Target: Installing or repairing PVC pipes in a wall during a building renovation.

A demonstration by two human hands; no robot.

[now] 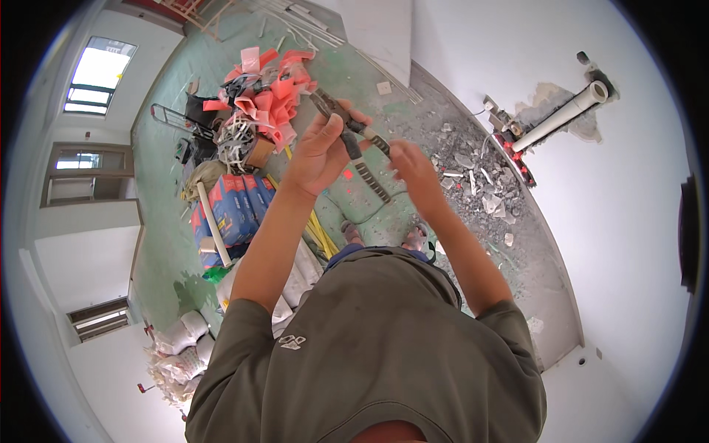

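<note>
Tool: a two-handled hand tool with dark, light-banded grips is held in the air above the floor; its handles stand spread apart.
Left hand: the left hand is closed around the tool near its head, thumb on top, one handle slanting out below it.
Right hand: the right hand has its fingers bent at the end of the other handle; whether they grip it firmly I cannot tell.
Below the hands: the person's feet on the floor, with yellow strips just to their left.
Right edge of floor: grey rubble spread near the wall, from which a pale pipe projects.
Left of the hands: blue sacks with a pale tube lying across them; beyond, a heap of coral-pink pieces.
Left edge of floor: white sacks, piled at the near end.
Far edge of floor: long white strips, lying loosely together.
</note>
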